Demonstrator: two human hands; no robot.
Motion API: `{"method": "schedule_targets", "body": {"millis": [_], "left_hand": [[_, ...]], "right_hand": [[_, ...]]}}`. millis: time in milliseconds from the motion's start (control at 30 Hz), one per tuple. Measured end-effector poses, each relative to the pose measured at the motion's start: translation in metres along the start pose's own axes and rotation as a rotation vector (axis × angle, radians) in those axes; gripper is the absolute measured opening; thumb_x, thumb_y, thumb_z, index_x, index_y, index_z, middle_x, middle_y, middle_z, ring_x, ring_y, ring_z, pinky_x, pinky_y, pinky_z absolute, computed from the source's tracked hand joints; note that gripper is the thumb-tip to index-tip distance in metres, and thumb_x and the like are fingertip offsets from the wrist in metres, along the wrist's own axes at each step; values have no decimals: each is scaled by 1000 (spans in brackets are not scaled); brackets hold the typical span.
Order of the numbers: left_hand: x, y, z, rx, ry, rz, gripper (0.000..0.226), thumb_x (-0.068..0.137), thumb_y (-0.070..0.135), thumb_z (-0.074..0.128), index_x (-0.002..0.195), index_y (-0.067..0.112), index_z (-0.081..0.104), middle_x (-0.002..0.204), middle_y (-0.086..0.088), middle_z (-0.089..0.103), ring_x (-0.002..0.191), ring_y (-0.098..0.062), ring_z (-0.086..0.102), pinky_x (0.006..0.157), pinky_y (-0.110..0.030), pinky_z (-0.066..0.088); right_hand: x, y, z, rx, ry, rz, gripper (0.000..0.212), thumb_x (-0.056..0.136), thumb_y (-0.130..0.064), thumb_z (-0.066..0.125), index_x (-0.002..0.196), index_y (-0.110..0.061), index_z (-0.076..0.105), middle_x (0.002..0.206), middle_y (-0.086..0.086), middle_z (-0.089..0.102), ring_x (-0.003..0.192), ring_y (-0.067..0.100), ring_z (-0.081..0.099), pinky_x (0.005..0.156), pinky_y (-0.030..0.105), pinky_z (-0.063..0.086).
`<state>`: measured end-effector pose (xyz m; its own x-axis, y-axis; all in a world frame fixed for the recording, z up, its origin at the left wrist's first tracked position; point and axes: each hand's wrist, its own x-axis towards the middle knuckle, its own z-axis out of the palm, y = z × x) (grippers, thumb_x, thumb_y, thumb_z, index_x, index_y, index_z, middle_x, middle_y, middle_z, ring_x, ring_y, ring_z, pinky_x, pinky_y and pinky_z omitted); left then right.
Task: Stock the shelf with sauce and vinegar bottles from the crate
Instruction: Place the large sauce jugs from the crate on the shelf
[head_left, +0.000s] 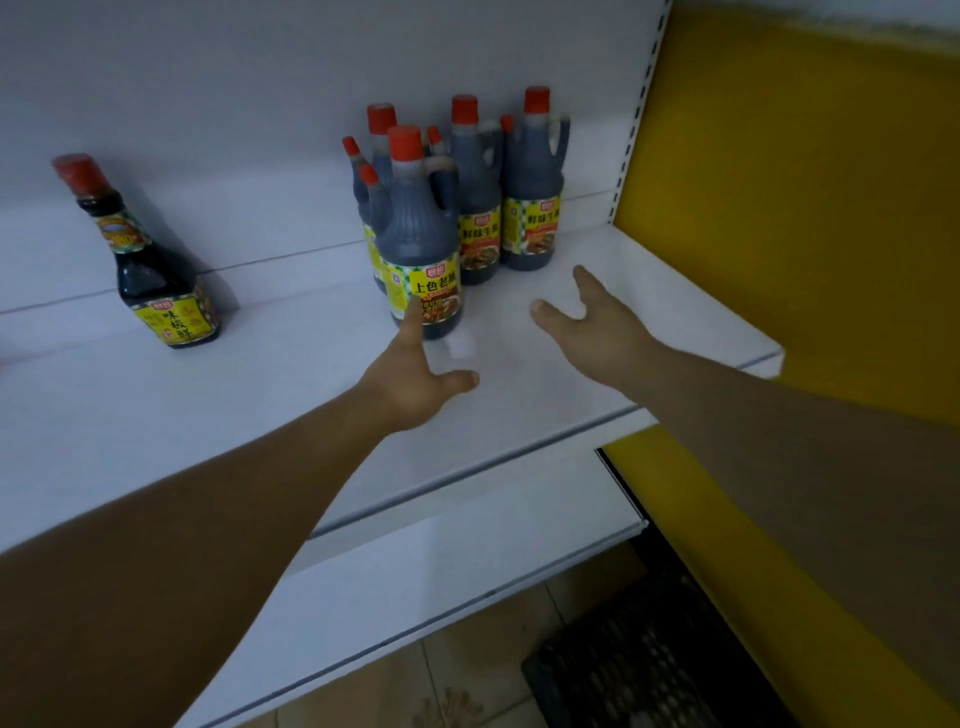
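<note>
Several dark sauce bottles with red caps and yellow labels stand grouped on the white shelf (260, 405). The front bottle (421, 234) stands nearest me. My left hand (415, 379) reaches out with its fingers straight, the fingertips touching the lower label of that front bottle. My right hand (592, 322) hovers open over the shelf to the right of the bottle, holding nothing. Two more bottles (530, 182) stand behind, near the back panel. A smaller square dark bottle (156, 260) stands alone at the left.
A yellow wall (805, 208) borders the shelf on the right. A lower white shelf (467, 561) juts out below. A black plastic crate (639, 670) sits on the tiled floor at the bottom right.
</note>
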<state>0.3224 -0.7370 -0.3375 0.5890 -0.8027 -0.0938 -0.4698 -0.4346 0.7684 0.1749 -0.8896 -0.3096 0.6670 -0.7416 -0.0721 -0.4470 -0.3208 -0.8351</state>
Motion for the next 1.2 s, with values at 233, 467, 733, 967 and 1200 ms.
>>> {"method": "schedule_targets", "body": {"millis": [233, 467, 733, 967, 1200], "left_hand": [[-76, 54, 53, 179, -300, 229, 95, 82, 46, 66, 151, 26, 4, 158, 4, 10, 142, -14, 16, 100, -16, 12], [-136, 40, 179, 162, -669, 241, 93, 84, 40, 66, 150, 24, 2, 155, 9, 4, 139, -5, 11, 104, -11, 4], [-198, -15, 302, 236, -943, 94, 88, 80, 25, 74, 149, 20, 19, 149, 1, 29, 134, -13, 30, 110, -23, 25], [-214, -50, 388, 484, -1028, 7, 91, 78, 28, 75, 149, 16, 20, 150, -6, 29, 136, -25, 31, 110, -40, 31], [-206, -109, 458, 735, -1122, 101, 94, 78, 38, 72, 150, 15, 16, 157, -9, 14, 145, -27, 8, 115, -44, 17]], "right_hand": [[-131, 52, -56, -54, 98, 233, 82, 92, -50, 55, 155, -18, 13, 159, 2, 21, 131, 21, 43, 100, 28, 40], [-243, 164, -78, -111, 94, 503, 77, 95, -50, 50, 154, -20, 12, 160, 1, 16, 144, 28, 23, 112, 36, 24], [-345, 297, -61, 39, -63, 788, 79, 97, -49, 47, 155, -20, 1, 163, -1, 8, 146, 25, 20, 115, 41, 26], [-385, 379, -36, 178, -158, 907, 79, 97, -46, 51, 155, -29, 0, 159, 4, 24, 92, 17, 57, 67, 24, 42], [-384, 443, 31, 190, -155, 919, 85, 90, -45, 62, 154, -26, 9, 155, 5, 30, 130, 30, 44, 96, 36, 45]]}}
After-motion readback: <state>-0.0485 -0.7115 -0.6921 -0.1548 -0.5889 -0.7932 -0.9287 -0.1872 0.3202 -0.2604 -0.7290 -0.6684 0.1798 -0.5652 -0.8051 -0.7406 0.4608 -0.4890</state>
